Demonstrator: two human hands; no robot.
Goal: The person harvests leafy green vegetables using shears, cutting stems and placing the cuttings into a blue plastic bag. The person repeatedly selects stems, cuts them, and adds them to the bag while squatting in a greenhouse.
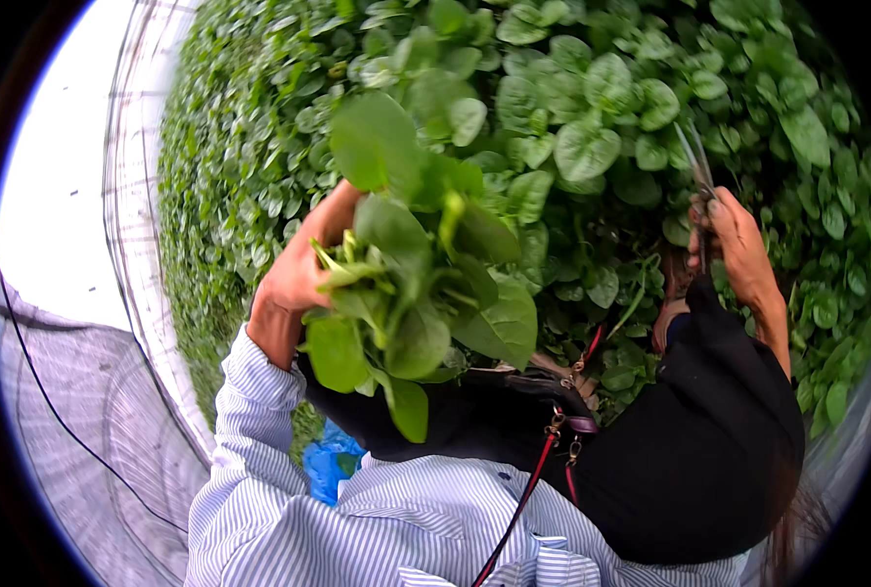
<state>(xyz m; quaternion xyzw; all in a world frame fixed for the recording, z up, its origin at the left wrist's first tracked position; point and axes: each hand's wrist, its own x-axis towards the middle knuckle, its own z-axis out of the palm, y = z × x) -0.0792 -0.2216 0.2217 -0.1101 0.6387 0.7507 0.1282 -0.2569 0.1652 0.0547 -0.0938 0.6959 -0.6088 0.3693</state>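
A large bunch of cut leafy greens [413,293], with broad rounded leaves and pale stems, is clasped in my left hand [296,264] above my lap. The leaves hide most of those fingers. Out to the right, my right hand [732,235] grips a pair of metal scissors [701,172]. Their blades point away from me and stand slightly apart among the leaves. Dense growing greens [589,147] with crinkled round leaves spread in front of both hands.
A blue plastic bag [329,462] lies by my left side. A strap with metal clips [552,433] crosses my lap. My shoe [670,315] is among the plants. Netting or sheeting [142,147] edges the bed at left, with a dark cable [61,418] beyond.
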